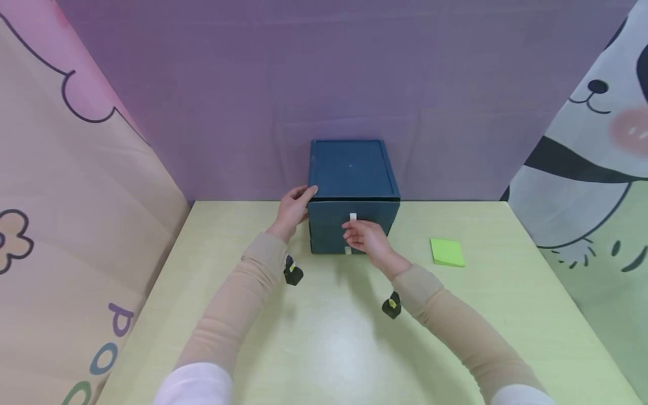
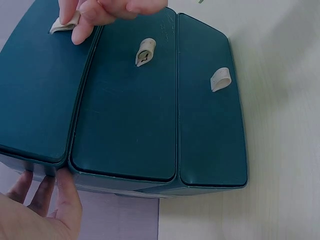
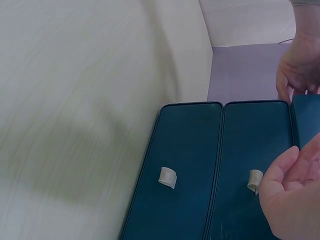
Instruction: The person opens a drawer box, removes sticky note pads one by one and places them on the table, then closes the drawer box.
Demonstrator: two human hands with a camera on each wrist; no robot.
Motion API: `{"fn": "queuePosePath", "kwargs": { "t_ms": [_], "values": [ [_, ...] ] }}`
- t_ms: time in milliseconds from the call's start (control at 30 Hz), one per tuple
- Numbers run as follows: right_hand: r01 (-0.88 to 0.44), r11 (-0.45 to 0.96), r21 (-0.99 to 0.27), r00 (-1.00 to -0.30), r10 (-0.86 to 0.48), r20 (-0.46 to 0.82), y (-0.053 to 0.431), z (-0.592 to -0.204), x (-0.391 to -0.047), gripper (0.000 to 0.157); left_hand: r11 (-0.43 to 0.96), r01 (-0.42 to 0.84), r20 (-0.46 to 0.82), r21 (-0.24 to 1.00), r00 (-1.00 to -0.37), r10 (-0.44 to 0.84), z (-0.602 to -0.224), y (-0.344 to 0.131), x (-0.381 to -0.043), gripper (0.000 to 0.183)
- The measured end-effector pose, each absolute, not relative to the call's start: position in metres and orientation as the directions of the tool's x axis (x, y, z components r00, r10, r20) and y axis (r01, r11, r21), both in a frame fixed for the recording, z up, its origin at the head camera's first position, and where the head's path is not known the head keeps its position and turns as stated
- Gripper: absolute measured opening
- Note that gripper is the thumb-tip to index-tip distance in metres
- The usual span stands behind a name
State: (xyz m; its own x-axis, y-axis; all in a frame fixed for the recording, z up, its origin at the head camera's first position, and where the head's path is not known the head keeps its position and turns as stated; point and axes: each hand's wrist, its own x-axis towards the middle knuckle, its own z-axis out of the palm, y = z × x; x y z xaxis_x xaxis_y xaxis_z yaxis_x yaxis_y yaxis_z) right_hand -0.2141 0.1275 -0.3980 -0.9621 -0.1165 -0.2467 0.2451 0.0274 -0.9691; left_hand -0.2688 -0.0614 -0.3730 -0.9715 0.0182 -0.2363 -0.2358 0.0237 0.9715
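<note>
A dark blue-green drawer box (image 1: 351,169) stands at the back of the table, with three drawers stacked one above another. Each front carries a small off-white loop tab, such as the middle drawer's tab (image 2: 146,51) and the bottom drawer's tab (image 3: 168,177). My right hand (image 1: 370,241) pinches the top drawer's pull tab (image 2: 66,24) between thumb and fingers. In the right wrist view, the top drawer (image 3: 306,117) sits slightly proud of the other fronts. My left hand (image 1: 292,212) rests its fingers against the left side of the box, near the upper front edge.
A green sticky-note pad (image 1: 447,252) lies on the table (image 1: 334,337) to the right of the box. A purple cloth (image 1: 243,101) hangs behind, and printed cloths border both sides. Small black pieces (image 1: 292,271) show beside each wrist.
</note>
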Motion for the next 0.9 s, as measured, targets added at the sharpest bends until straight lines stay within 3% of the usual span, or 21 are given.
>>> {"fn": "queuePosePath", "kwargs": {
  "t_ms": [900],
  "values": [
    [0.266, 0.015, -0.964, -0.961, -0.074, -0.266, 0.1231, -0.3939, -0.2245, 0.036, 0.011, -0.215, -0.215, 0.977, -0.977, 0.011, -0.3755, -0.0604, -0.2680, 0.058]
  ]
}}
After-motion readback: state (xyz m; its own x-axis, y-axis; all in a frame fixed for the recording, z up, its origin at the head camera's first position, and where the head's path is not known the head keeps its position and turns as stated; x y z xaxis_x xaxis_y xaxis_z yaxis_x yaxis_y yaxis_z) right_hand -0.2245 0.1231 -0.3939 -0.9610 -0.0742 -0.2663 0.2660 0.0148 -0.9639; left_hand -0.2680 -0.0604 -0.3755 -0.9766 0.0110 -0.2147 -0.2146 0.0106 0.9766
